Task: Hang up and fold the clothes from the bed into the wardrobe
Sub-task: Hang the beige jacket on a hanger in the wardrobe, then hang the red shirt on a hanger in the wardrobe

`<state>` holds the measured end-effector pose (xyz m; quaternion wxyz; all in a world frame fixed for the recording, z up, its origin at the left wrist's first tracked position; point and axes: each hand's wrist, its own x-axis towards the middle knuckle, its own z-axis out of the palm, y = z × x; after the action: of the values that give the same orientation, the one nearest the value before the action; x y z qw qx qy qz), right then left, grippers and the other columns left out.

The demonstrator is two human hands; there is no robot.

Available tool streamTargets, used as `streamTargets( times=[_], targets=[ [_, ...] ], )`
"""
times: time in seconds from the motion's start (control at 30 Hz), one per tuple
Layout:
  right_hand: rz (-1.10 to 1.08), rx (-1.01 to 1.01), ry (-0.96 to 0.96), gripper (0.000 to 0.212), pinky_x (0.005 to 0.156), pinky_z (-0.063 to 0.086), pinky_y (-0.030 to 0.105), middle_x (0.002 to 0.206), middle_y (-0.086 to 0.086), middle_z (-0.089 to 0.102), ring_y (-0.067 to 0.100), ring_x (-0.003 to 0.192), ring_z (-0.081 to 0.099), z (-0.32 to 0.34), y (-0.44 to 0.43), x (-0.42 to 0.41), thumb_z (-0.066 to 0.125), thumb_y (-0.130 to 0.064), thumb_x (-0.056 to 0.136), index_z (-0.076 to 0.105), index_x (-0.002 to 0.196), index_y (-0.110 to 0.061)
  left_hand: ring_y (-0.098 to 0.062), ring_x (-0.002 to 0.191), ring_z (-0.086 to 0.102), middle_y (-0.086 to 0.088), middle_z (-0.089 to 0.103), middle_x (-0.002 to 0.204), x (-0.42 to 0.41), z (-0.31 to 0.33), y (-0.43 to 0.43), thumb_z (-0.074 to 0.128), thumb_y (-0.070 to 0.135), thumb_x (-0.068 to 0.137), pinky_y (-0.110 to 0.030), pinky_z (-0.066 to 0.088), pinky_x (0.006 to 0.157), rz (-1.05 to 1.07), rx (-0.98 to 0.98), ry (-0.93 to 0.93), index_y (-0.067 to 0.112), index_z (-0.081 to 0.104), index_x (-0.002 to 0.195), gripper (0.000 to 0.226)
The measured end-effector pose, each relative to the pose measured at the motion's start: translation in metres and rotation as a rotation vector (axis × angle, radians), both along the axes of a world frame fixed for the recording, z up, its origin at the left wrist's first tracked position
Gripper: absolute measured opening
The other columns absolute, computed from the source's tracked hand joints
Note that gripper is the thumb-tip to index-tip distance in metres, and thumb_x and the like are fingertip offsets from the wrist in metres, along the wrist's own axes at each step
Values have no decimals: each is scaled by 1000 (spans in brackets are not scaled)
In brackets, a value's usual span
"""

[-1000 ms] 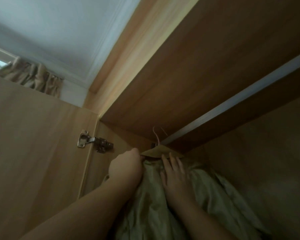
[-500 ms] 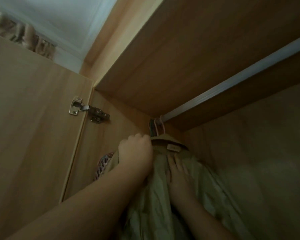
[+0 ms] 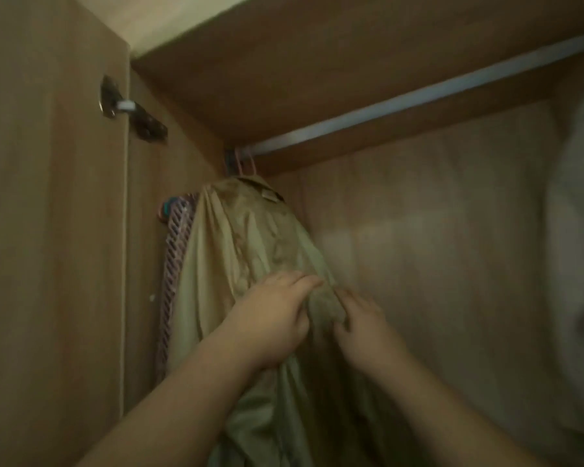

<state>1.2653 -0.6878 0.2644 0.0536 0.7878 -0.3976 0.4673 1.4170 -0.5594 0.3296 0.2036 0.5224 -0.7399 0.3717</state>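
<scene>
An olive-green shirt [image 3: 236, 237] hangs on a pink hanger [image 3: 247, 163] at the left end of the wardrobe's metal rail [image 3: 418, 96]. Its collar sits just under the hook. My left hand [image 3: 270, 321] lies against the shirt's front about halfway down, fingers stretched out to the right across the fabric. My right hand [image 3: 361, 318] is beside it on the shirt's right edge, its bent fingers and thumb pinching a fold of the cloth. The shirt's lower part runs out of view below my arms.
Spare pink and teal hangers [image 3: 176, 237] hang flat against the wardrobe's left wall behind the shirt. The open door [image 3: 48, 230] with its hinge [image 3: 115, 102] stands at the left. A pale blurred shape [image 3: 580, 230] fills the right edge. A shelf board [image 3: 317, 62] lies above the rail.
Both hands have slid down from the shirt's collar and shoulders to its middle. The view has tilted downward, and the shirt hangs on the rail without my hands at the hanger.
</scene>
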Motion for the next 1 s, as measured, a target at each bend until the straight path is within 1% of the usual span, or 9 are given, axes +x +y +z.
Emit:
streamTargets(
  times=[0.17, 0.3, 0.4, 0.53, 0.63, 0.7, 0.8, 0.9, 1.0],
  targets=[
    [-260, 112, 72, 72, 115, 27, 31, 151, 4, 41, 25, 135, 39, -96, 104, -87, 34, -43, 84, 33, 151, -19, -16, 142, 33, 6, 38, 154, -35, -99, 30, 40, 38, 86, -40, 27, 117, -134, 112, 136, 33, 28, 151, 67],
    [-426, 149, 126, 65, 113, 32, 32, 148, 3, 45, 24, 132, 44, -177, 201, -147, 44, -39, 88, 35, 150, -21, -17, 148, 19, 8, 24, 160, -79, -198, 70, 41, 40, 96, -40, 18, 122, -234, 366, 277, 36, 16, 155, 63],
    [-553, 254, 165, 64, 116, 28, 32, 152, 3, 40, 23, 139, 36, -223, 290, -184, 52, -33, 90, 35, 151, -21, -19, 150, 12, 6, 20, 162, -117, -272, 111, 43, 43, 97, -40, 14, 123, -292, 539, 263, 34, 16, 155, 65],
    [-705, 358, 225, 66, 112, 37, 39, 145, 7, 48, 26, 135, 42, -284, 395, -219, 45, -36, 84, 41, 147, -18, -21, 151, 12, 3, 18, 164, -160, -351, 175, 43, 46, 95, -40, 13, 122, -390, 735, 290, 34, 17, 155, 66],
    [-765, 451, 222, 68, 113, 35, 40, 148, 7, 44, 26, 137, 39, -331, 471, -240, 53, -33, 85, 37, 149, -18, -25, 150, 15, -1, 22, 163, -190, -393, 237, 39, 49, 88, -39, 19, 120, -477, 828, 278, 30, 23, 155, 71],
    [-815, 508, 172, 68, 112, 36, 39, 145, 8, 47, 27, 134, 41, -360, 525, -254, 57, -27, 82, 40, 147, -15, -25, 148, 20, -1, 28, 160, -211, -415, 282, 39, 47, 89, -40, 23, 120, -546, 868, 233, 26, 28, 153, 68],
    [-906, 633, 103, 64, 110, 38, 41, 144, 9, 48, 28, 134, 43, -396, 616, -277, 45, -31, 83, 41, 145, -15, -22, 144, 27, 2, 35, 155, -249, -438, 352, 28, 53, 87, -41, 29, 116, -630, 893, 144, 29, 31, 150, 68],
    [-1048, 699, 21, 66, 110, 40, 45, 146, 10, 47, 32, 134, 43, -422, 719, -306, 45, -34, 83, 40, 146, -17, -22, 149, 17, 4, 25, 161, -300, -453, 433, 31, 53, 94, -36, 17, 121, -776, 977, 63, 33, 23, 153, 62],
    [-1229, 688, -39, 65, 104, 43, 45, 141, 15, 52, 35, 129, 50, -427, 834, -334, 49, -34, 80, 47, 142, -14, -21, 149, 21, 2, 29, 160, -363, -462, 525, 18, 54, 86, -32, 13, 121, -947, 998, -10, 29, 29, 152, 71]
  ],
)
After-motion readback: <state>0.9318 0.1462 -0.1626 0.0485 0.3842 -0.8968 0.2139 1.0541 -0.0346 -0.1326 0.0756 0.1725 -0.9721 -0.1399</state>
